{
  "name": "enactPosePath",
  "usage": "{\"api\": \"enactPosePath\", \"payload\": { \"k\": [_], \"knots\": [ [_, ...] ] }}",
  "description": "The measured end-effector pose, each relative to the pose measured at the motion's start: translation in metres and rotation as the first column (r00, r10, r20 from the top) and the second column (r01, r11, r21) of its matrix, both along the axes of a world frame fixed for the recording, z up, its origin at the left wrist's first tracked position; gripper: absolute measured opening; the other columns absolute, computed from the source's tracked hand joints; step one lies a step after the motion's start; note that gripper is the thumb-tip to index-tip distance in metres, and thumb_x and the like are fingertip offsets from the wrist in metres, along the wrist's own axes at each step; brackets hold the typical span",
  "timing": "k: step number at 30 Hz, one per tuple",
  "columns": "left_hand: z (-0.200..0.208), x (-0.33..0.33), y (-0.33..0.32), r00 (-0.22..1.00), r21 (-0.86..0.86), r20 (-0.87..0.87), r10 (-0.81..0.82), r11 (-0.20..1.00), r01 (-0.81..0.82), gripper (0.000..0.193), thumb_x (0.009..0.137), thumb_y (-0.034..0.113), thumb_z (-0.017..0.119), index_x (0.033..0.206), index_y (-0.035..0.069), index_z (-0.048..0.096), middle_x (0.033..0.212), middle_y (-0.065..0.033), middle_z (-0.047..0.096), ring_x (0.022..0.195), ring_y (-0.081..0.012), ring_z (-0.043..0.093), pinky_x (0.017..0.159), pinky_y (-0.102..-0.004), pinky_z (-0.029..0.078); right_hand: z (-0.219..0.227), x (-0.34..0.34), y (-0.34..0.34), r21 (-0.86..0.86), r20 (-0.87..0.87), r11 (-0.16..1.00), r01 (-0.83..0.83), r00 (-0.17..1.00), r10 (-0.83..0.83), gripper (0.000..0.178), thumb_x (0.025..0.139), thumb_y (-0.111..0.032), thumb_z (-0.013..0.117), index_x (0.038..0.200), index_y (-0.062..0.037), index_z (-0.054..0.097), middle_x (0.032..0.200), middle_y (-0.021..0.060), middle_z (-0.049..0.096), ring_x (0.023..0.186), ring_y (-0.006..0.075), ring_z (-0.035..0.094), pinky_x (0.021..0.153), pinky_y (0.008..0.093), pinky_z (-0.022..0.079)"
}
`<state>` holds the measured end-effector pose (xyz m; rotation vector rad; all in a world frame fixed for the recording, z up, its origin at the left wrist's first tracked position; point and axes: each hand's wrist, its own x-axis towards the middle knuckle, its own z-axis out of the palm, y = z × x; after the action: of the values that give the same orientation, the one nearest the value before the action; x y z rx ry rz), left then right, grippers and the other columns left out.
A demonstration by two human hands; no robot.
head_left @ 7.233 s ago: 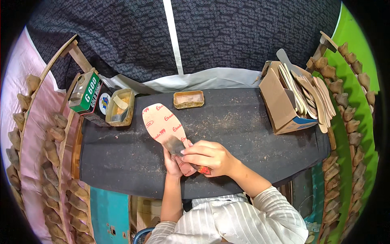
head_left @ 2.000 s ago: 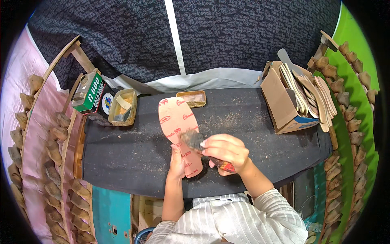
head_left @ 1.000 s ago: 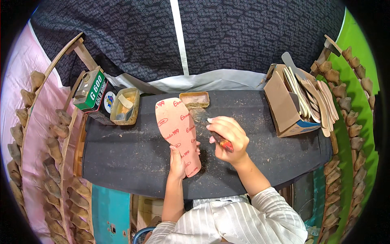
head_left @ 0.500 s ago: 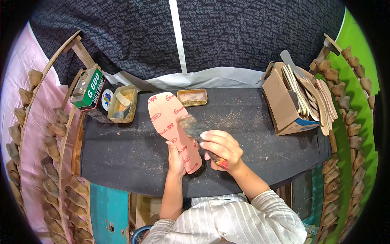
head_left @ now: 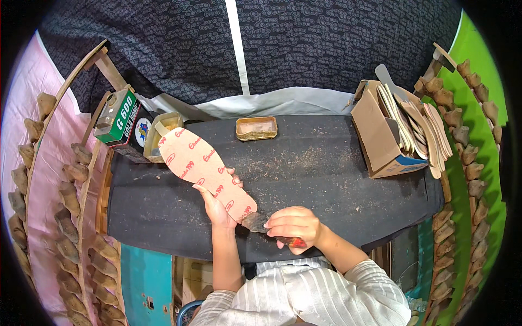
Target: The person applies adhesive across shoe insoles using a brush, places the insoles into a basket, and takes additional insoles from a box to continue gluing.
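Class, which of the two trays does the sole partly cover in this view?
The left tray, beside the can: the wide end of the sole in the left hand overlaps it. The right tray shows whole.

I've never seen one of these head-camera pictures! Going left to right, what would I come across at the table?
Green-and-black can → sole-shaped piece with red print → right hand → cardboard box.

The person's whitish, striped shirt (head_left: 311,290) has loose, wrinkled sleeves (head_left: 376,289).
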<state>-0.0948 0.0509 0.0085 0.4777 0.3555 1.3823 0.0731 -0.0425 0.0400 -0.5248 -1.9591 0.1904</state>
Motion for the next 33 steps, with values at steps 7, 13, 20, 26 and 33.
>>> {"api": "enactPosePath", "payload": {
  "k": [7, 13, 20, 26, 33],
  "knots": [
    [0.004, 0.011, -0.012, 0.998, -0.033, -0.067, 0.003, 0.999, -0.005, 0.078, 0.088, 0.069, 0.02, 0.117, 0.001, 0.044, 0.099, -0.0123, 0.055, 0.078, -0.0216, 0.054, 0.068, -0.0335, 0.049, 0.004, -0.007, 0.006, 0.061, -0.002, 0.995, 0.078, 0.997, -0.078, 0.024, 0.071, -0.012, 0.07, 0.091, 0.0009, 0.065, 0.096, 0.0139, 0.065, 0.089, 0.0294, 0.064, 0.073, 0.0359, 0.054],
    [0.005, 0.002, -0.006, 0.992, -0.015, -0.063, 0.112, 0.993, -0.113, 0.076, 0.089, 0.067, 0.019, 0.117, 0.001, 0.045, 0.1, -0.0129, 0.055, 0.077, -0.0213, 0.053, 0.069, -0.0333, 0.048, -0.003, 0.007, 0.003, -0.083, -0.027, 0.995, -0.059, 0.998, 0.057, 0.028, 0.063, -0.003, 0.071, 0.09, 0.001, 0.064, 0.094, 0.0132, 0.065, 0.088, 0.0298, 0.064, 0.073, 0.0363, 0.053],
    [-0.001, 0.007, -0.016, 0.991, -0.028, -0.122, 0.056, 0.998, -0.06, 0.073, 0.091, 0.064, 0.02, 0.117, 0.002, 0.046, 0.099, -0.0123, 0.055, 0.076, -0.0207, 0.053, 0.068, -0.033, 0.048, 0.005, 0.022, 0.006, -0.172, -0.001, 0.985, -0.033, 0.999, 0.033, 0.035, 0.053, 0.0, 0.069, 0.088, -0.001, 0.064, 0.091, 0.0106, 0.066, 0.084, 0.0287, 0.065, 0.073, 0.0357, 0.053],
    [-0.012, 0.021, -0.03, 0.932, -0.069, -0.334, -0.144, 0.989, 0.128, 0.064, 0.095, 0.055, 0.017, 0.122, 0.003, 0.043, 0.105, -0.0152, 0.06, 0.088, -0.0209, 0.061, 0.075, -0.0335, 0.052, 0.034, 0.02, 0.025, -0.032, -0.027, 0.997, 0.067, 0.997, -0.068, 0.025, 0.054, 0.0, 0.065, 0.079, 0.0012, 0.066, 0.08, 0.0126, 0.067, 0.076, 0.0275, 0.066, 0.068, 0.0347, 0.054],
    [-0.012, 0.012, -0.03, 0.836, 0.014, -0.457, -0.304, 0.937, 0.348, 0.061, 0.096, 0.054, 0.02, 0.127, 0.004, 0.035, 0.103, -0.0175, 0.059, 0.082, -0.0205, 0.061, 0.073, -0.0336, 0.052, 0.055, 0.026, 0.06, 0.095, -0.174, 0.906, 0.412, 0.903, -0.392, 0.017, 0.067, 0.001, 0.066, 0.084, 0.0008, 0.065, 0.087, 0.0121, 0.068, 0.081, 0.0272, 0.066, 0.074, 0.0349, 0.052]
  ]
}}
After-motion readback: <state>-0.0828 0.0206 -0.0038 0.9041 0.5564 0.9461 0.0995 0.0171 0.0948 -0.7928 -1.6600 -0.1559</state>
